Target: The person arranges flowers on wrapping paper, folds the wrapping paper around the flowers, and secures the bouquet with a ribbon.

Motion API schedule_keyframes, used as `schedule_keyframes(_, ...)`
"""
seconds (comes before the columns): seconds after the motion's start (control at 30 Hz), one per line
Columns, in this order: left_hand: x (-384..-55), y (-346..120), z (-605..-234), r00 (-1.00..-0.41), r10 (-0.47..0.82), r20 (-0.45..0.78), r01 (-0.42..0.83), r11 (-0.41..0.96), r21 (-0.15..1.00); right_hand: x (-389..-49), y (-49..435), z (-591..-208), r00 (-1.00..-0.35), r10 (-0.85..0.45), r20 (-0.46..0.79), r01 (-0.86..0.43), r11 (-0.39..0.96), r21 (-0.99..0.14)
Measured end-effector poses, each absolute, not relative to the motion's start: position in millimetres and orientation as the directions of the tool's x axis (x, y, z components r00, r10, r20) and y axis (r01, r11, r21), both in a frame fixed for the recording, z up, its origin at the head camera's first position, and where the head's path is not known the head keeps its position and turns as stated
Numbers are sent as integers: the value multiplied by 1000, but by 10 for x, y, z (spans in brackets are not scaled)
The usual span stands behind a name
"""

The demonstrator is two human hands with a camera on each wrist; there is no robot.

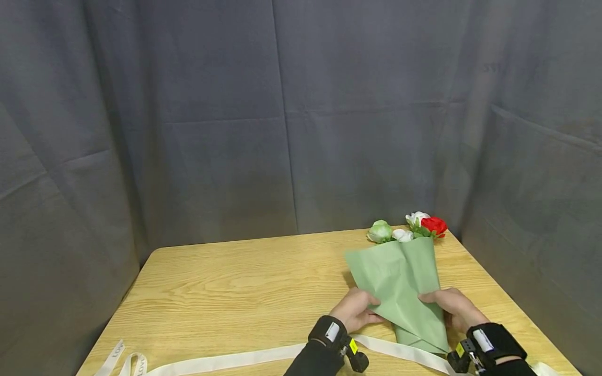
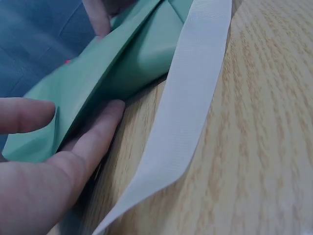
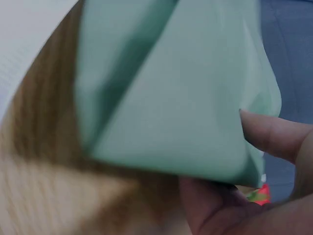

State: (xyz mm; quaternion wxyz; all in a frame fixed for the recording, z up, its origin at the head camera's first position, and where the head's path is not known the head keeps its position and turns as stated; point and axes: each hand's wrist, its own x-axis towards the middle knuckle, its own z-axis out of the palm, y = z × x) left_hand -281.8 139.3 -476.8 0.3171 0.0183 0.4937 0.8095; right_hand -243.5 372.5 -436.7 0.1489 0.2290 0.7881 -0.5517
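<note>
A bouquet in green wrapping paper (image 1: 400,282) lies at the right of the table. Out of its top show a red flower (image 1: 435,225), white flowers (image 1: 402,235) and a pale green one (image 1: 380,231). My left hand (image 1: 356,309) pinches the paper's left edge, thumb on top and fingers underneath, as the left wrist view shows. At the opposite side my right hand (image 1: 456,308) grips the paper, its thumb (image 3: 274,134) on the upper face and the other fingers below. The stems are hidden inside the paper.
A white ribbon (image 1: 226,361) runs along the table's front, passing under the lower end of the bouquet. Its left end (image 1: 113,357) is looped and lettered. Grey curtains (image 1: 226,130) stand behind and beside the wooden table (image 1: 235,292).
</note>
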Motion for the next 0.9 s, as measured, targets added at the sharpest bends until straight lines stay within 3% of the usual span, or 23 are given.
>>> schedule_keyframes(0.27,-2783,1401,-4751,-798,557,-231,-455,-303,837,-2416,3774,-4370,-873,134,-469,484,117,-867)
schedule_keyframes(0.5,-2771,1383,-4689,-843,449,-295,-464,-331,822,-2431,3781,-4311,-896,113,-430,434,21,-900)
schedule_keyframes(0.67,-2777,1356,-4656,-853,427,-301,-444,-289,848,-2419,3763,-4300,-853,84,-515,499,-157,-852)
schedule_keyframes(0.9,-2800,1363,-4684,-843,435,-315,-492,-388,779,-2400,3734,-4358,-845,-3,-534,492,-393,-777)
